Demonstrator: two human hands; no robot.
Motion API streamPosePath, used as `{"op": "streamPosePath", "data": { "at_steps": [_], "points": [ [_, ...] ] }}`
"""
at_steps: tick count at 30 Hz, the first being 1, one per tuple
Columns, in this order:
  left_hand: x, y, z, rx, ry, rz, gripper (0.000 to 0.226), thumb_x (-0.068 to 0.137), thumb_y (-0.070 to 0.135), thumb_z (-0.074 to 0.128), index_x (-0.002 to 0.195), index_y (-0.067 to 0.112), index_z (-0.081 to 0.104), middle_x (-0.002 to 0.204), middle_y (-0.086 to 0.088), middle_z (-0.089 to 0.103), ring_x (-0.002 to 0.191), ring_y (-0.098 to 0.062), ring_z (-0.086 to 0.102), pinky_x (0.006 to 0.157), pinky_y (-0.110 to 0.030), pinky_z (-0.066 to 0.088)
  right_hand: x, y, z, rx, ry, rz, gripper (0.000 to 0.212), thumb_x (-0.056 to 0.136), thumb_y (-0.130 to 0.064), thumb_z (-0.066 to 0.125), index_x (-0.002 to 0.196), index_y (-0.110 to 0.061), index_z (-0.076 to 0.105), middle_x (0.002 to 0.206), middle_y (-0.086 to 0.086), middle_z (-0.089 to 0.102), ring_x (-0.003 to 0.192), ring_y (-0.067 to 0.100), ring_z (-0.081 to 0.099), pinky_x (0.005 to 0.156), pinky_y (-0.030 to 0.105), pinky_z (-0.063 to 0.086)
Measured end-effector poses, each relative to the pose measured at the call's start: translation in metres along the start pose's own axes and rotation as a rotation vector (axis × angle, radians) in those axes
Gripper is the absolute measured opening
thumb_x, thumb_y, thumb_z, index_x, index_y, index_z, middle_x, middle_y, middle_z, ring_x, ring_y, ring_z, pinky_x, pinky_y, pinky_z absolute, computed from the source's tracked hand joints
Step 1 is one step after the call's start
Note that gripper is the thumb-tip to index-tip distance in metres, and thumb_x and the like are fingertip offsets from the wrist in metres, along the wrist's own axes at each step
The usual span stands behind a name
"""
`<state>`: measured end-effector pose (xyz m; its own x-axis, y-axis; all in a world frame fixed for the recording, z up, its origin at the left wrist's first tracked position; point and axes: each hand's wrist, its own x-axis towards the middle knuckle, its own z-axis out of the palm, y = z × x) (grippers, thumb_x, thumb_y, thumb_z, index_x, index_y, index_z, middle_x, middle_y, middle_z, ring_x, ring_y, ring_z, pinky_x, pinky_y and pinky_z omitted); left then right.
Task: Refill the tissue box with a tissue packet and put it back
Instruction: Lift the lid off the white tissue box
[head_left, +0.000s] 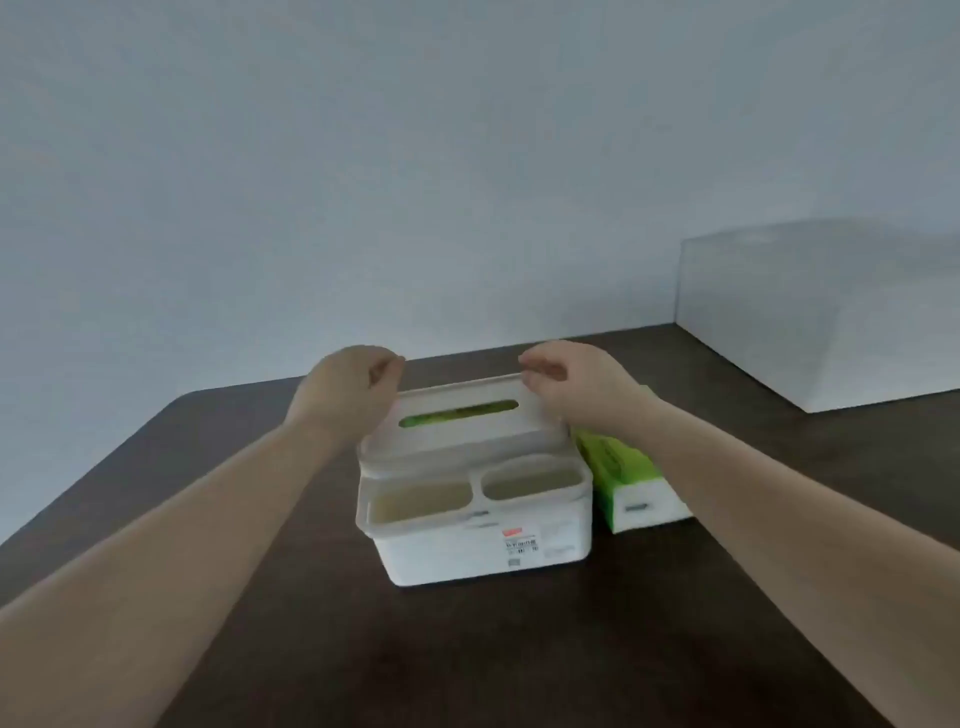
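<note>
My left hand (345, 382) and right hand (569, 379), fingers curled, pinch far corners of tissue box (483, 540) lid (462, 423) on counter (208, 519); green tissue packet (631, 483) just right.

Tissue box (480, 525): white plastic, rounded corners, sits upright mid-table on the dark wood surface. Two open compartments along the near edge, both look empty. Barcode label with a red mark on the front wall. Lid (462, 418) is white with an oval slot, tilted up at the far side, not seated flat; green shows through the slot, probably a packet inside, blur makes it hard to confirm. Tissue packet (626, 480): green and white, lying flat just beside the box's right wall, short end facing the camera.
</note>
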<state>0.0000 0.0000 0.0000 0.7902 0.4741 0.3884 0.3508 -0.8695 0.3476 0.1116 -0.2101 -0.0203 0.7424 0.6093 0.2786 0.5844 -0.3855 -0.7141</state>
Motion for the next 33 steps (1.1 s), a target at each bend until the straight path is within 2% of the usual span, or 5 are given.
{"op": "streamPosePath", "data": {
  "at_steps": [4, 11, 14, 19, 33],
  "points": [
    [-0.040, 0.002, -0.004, -0.017, -0.086, -0.011, 0.039, 0.095, 0.032, 0.036, 0.083, 0.006, 0.062, 0.071, -0.004, 0.058, 0.067, -0.023, 0.052, 0.058, -0.029, 0.038, -0.042, -0.012, 0.001, -0.077, -0.053, 0.024, 0.039, 0.095, -0.025, 0.051, 0.132, -0.015, 0.054, 0.135, 0.002, 0.058, 0.124, 0.017, 0.052, 0.103, 0.029, 0.038],
    [-0.070, 0.010, -0.019, -0.045, -0.069, -0.123, 0.069, 0.086, 0.056, 0.051, 0.140, 0.012, 0.042, 0.135, -0.007, 0.054, 0.122, -0.026, 0.053, 0.096, -0.039, 0.046, -0.065, -0.039, -0.004, -0.247, -0.029, 0.161, 0.046, 0.091, -0.032, 0.054, 0.133, -0.015, 0.048, 0.132, 0.007, 0.053, 0.111, 0.025, 0.054, 0.081, 0.032, 0.044],
    [-0.083, 0.008, -0.030, -0.056, -0.175, -0.257, 0.079, 0.072, 0.064, 0.066, 0.123, 0.007, 0.047, 0.106, -0.005, 0.060, 0.093, -0.022, 0.058, 0.080, -0.035, 0.048, -0.074, -0.048, -0.008, -0.211, -0.139, 0.334, 0.034, 0.086, -0.036, 0.058, 0.113, -0.016, 0.050, 0.098, 0.003, 0.057, 0.086, 0.023, 0.057, 0.057, 0.028, 0.049],
    [-0.092, 0.002, -0.037, -0.285, -0.475, -0.357, 0.014, 0.080, 0.017, 0.069, 0.082, 0.007, 0.060, 0.073, -0.009, 0.063, 0.063, -0.020, 0.063, 0.066, -0.027, 0.057, -0.071, -0.052, -0.001, -0.470, -0.121, 0.371, 0.017, 0.082, -0.019, 0.057, 0.070, -0.012, 0.047, 0.064, 0.006, 0.052, 0.052, 0.022, 0.049, 0.046, 0.026, 0.037],
    [-0.084, -0.036, -0.049, -0.319, 0.035, -0.408, 0.026, 0.074, 0.014, 0.051, 0.071, 0.002, 0.073, 0.062, -0.009, 0.066, 0.063, -0.027, 0.058, 0.070, -0.032, 0.052, -0.048, -0.086, 0.019, -0.394, 0.137, 0.162, 0.038, 0.082, -0.002, 0.049, 0.050, -0.014, 0.032, 0.051, 0.001, 0.033, 0.045, 0.016, 0.030, 0.042, 0.026, 0.019]
  ]
}}
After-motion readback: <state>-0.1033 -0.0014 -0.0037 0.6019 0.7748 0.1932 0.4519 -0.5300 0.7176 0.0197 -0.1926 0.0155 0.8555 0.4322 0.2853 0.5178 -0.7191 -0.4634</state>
